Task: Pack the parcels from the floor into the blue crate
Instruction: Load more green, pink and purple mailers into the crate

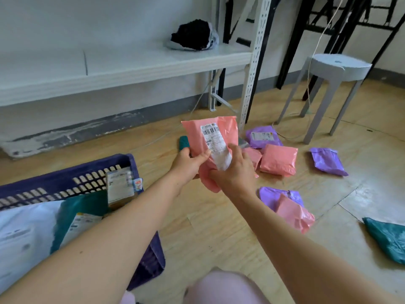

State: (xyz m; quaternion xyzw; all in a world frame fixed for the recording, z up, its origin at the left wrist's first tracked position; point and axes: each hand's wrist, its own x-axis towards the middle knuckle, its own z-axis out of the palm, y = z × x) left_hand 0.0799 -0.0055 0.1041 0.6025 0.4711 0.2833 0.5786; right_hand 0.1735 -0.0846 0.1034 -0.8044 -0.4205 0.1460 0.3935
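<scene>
Both my hands hold a pink parcel (pixel 212 137) with a white barcode label, raised above the floor in the middle of the view. My left hand (pixel 188 162) pinches its lower left edge and my right hand (pixel 235 170) grips its bottom. The blue crate (pixel 92 170) stands at the lower left, holding a white parcel (pixel 24 233), a teal parcel (pixel 81 207) and a small box (pixel 119 185). More parcels lie on the wooden floor to the right: pink (pixel 278 160), purple (pixel 263 137), purple (pixel 327 161), a purple and pink pair (pixel 289 205) and teal (pixel 388 238).
A white metal shelf (pixel 122 64) runs along the wall behind, with a black bundle (pixel 194 36) on it. Right of its upright post (pixel 252 71) stands a grey stool (pixel 337 69). Black table legs and a hanging cord are at the back right. A small teal parcel (pixel 183 142) lies behind my left hand.
</scene>
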